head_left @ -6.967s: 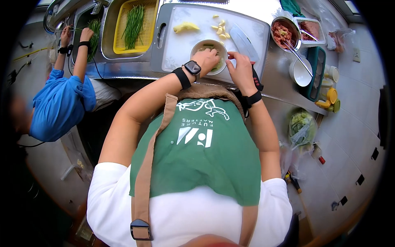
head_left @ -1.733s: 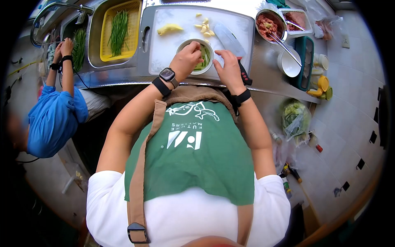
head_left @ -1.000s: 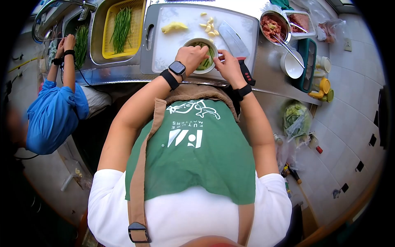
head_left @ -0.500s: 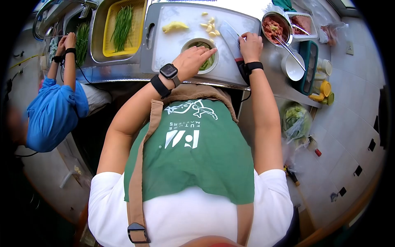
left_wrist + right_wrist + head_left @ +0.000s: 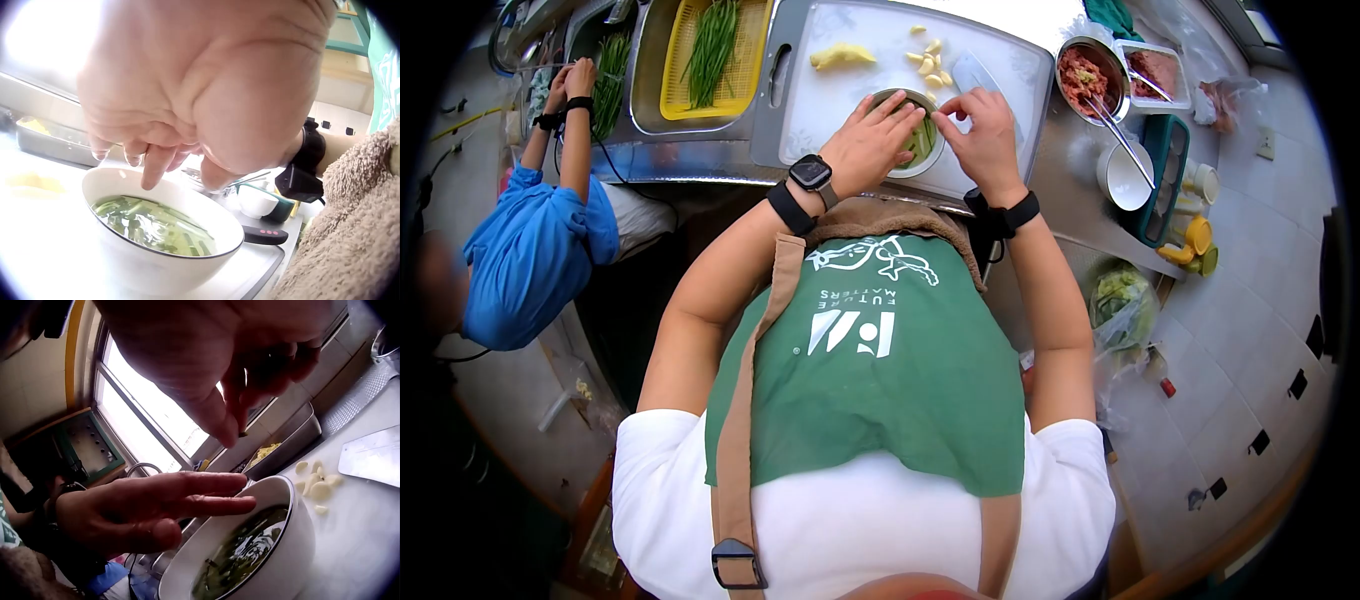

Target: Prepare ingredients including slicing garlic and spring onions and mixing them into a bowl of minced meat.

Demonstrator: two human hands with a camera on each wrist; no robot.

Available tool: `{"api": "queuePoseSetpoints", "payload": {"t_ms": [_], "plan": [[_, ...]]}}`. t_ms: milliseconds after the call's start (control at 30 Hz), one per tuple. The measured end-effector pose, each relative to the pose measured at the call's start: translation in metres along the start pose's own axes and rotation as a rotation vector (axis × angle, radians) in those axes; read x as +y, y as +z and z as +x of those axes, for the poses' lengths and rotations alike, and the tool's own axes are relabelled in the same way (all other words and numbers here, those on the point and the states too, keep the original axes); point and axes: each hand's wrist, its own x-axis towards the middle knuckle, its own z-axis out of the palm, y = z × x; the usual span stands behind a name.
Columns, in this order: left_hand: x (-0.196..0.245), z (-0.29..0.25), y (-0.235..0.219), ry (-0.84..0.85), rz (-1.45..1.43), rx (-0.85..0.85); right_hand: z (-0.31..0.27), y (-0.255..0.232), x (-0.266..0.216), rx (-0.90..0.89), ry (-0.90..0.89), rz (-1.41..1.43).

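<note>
A white bowl of liquid with cut green pieces in it stands on the cutting board. My left hand is held over the bowl's near left side, fingers extended and spread. At the bowl's right side is my right hand; its thumb and forefinger pinch a small green bit. Beyond that hand lies a kitchen knife, its broad blade flat on the board. The black handle shows behind the bowl in the left wrist view.
Peeled garlic cloves and ginger lie on the board. Left, a yellow basket holds green stalks in the sink. Right stand a bowl of minced meat with chopsticks and a white bowl. Another person works at the far left.
My right hand reached right over the knife half a second ago and is now back beside the bowl. My left hand stays above the bowl, fingers more spread. The head view has shifted.
</note>
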Motion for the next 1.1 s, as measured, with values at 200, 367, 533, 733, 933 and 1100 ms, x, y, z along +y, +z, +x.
{"api": "queuePoseSetpoints", "payload": {"t_ms": [200, 367, 533, 733, 933, 1100], "plan": [[-0.005, -0.012, 0.001, -0.164, -0.207, -0.064, -0.029, 0.034, 0.001, 0.042, -0.093, -0.183], [0.006, 0.006, -0.024, -0.3, -0.153, -0.185, -0.035, 0.027, 0.004, 0.035, 0.102, -0.045], [-0.017, 0.006, -0.02, -0.099, -0.237, 0.05, -0.035, 0.038, 0.011, -0.123, 0.409, 0.304], [0.0, 0.004, -0.017, -0.013, 0.04, -0.146, -0.038, 0.046, 0.02, -0.173, 0.552, 0.405], [0.002, 0.0, -0.009, 0.074, 0.142, 0.004, -0.038, 0.046, 0.016, -0.157, 0.592, 0.503], [-0.026, 0.014, -0.033, 0.037, -0.004, 0.257, -0.037, 0.047, 0.021, -0.128, 0.585, 0.599]]}}
